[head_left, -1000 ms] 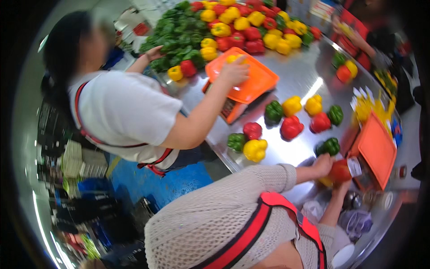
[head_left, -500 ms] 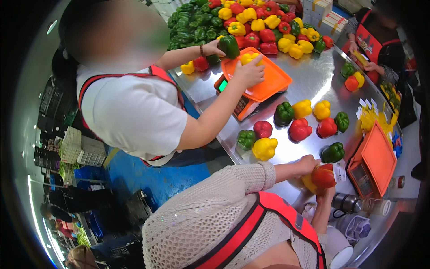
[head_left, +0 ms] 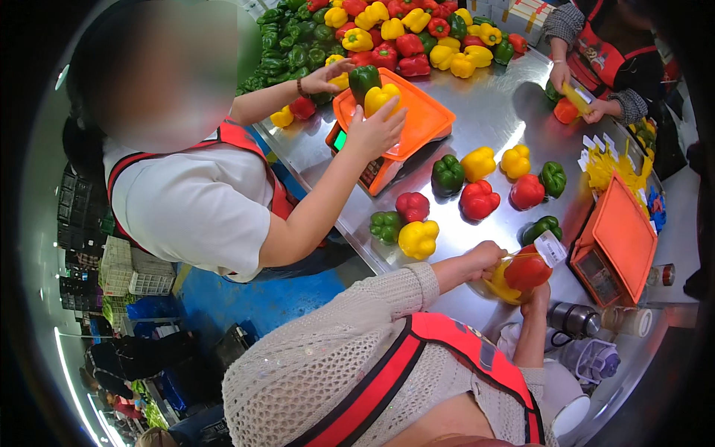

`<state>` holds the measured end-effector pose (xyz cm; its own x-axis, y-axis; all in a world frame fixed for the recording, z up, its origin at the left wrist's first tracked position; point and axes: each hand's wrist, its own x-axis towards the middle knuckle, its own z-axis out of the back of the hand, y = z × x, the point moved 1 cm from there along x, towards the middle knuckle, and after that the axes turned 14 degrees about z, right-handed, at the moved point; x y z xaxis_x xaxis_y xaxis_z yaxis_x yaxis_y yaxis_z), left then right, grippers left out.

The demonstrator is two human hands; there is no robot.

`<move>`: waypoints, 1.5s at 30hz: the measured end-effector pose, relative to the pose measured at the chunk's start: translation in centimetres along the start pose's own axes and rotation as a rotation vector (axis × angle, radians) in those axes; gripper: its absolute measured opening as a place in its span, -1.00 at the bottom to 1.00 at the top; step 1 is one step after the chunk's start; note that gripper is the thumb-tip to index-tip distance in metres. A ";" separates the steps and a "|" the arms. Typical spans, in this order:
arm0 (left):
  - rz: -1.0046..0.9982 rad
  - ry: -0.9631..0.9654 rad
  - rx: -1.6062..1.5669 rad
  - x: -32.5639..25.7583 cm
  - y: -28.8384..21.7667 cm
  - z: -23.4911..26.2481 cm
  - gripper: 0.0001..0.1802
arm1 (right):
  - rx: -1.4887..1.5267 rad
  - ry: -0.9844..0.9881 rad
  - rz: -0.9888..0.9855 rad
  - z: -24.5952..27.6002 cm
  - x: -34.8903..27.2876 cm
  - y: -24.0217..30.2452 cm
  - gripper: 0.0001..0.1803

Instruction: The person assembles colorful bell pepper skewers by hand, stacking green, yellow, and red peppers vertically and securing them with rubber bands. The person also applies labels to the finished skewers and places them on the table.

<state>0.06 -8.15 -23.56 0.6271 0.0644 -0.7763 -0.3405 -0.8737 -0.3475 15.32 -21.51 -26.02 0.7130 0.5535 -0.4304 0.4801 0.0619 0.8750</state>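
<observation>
Over the near edge of the steel table, my left hand is closed on the gathered end of a yellow net bag. A red bell pepper and something yellow show through the net. A white label sticks up at the bag's far side. My right hand supports the bag from below, its fingers curled against it and partly hidden. Just beyond the bag lies a green bell pepper, partly covered by the label.
Loose peppers, such as a yellow one, lie in small groups ahead. A co-worker at left handles peppers on an orange scale tray. Another orange scale, yellow nets and a dark flask stand right. Another person holds a yellow bag.
The bag in my hands has tilted, and its label now stands higher. The co-worker's green pepper now rests on the scale tray, their far hand off it. The whole view has shifted slightly.
</observation>
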 end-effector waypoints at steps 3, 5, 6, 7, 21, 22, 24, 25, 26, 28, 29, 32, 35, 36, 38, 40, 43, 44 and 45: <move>-0.085 -0.233 0.149 -0.2 0.2 -0.6 -0.69 | -0.003 -0.013 -0.028 0.1 0.3 -1.4 -0.64; -0.248 -0.418 0.297 0.7 1.4 -0.6 -0.69 | -0.021 0.001 0.012 0.2 0.4 -2.1 -0.66; -0.360 -0.500 0.374 1.8 2.6 -0.3 -0.68 | -0.042 0.022 0.059 0.1 0.2 -2.1 -0.67; -0.470 -0.564 0.461 3.2 3.7 0.2 -0.65 | -0.063 0.028 0.110 0.3 -0.2 -2.0 -0.67; -0.790 -0.475 0.598 -1.5 -1.6 -4.4 -0.70 | 0.151 -0.059 0.468 -1.7 -1.7 2.7 -0.89; -0.857 -0.475 0.629 -2.5 -3.8 -5.9 -0.70 | 0.211 -0.062 0.494 -3.5 -2.6 6.7 -0.88; -0.795 -0.377 0.539 -2.6 -8.2 -8.3 -0.72 | 0.238 -0.074 0.555 -7.9 -4.6 14.1 -0.86; -0.679 -0.343 0.546 -2.8 -10.7 -9.4 -0.73 | 0.252 -0.015 0.542 -7.1 -2.6 14.2 -0.85; -0.662 -0.335 0.537 -2.0 -12.2 -10.4 -0.74 | 0.266 0.036 0.533 -5.6 0.7 13.8 -0.84; -0.682 -0.348 0.492 0.3 -14.0 -10.3 -0.74 | 0.224 -0.027 0.393 -5.7 4.7 13.8 -0.80; -0.623 -0.301 0.450 1.5 -14.1 -9.7 -0.77 | 0.260 -0.139 0.299 -6.5 5.4 13.3 -0.81; -0.480 -0.217 0.344 3.6 -14.1 -9.7 -0.81 | 0.082 -0.034 0.230 -3.3 10.0 10.5 -0.84; -0.494 -0.222 0.298 4.8 -13.1 -7.5 -0.86 | 0.074 -0.057 0.244 -4.7 8.0 10.3 -0.84; -0.516 -0.156 0.332 7.1 -12.9 -6.0 -0.86 | 0.221 0.010 0.232 -4.1 9.4 8.9 -0.84; -0.472 -0.218 0.236 7.0 -12.0 -6.8 -0.83 | 0.290 -0.043 0.252 -4.0 8.6 8.3 -0.81; -0.609 -0.314 0.228 11.4 -11.3 -3.7 -0.92 | 0.162 0.014 0.286 -3.5 10.4 6.7 -0.81; -0.421 -0.055 0.195 8.8 -10.9 -5.3 -0.88 | 0.041 -0.061 0.346 -1.4 12.7 4.1 -0.75; -0.485 -0.052 0.165 9.1 -10.4 -4.7 -0.85 | -0.046 -0.077 0.387 -1.9 12.6 3.3 -0.71; -0.437 -0.096 0.193 9.9 -10.0 -3.3 -0.81 | 0.096 -0.072 0.355 -3.1 11.6 3.6 -0.71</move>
<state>11.94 -0.38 -26.06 0.6756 0.4576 -0.5781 -0.1892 -0.6502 -0.7358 23.71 -12.26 -27.17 0.8762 0.4664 -0.1216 0.2398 -0.2031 0.9493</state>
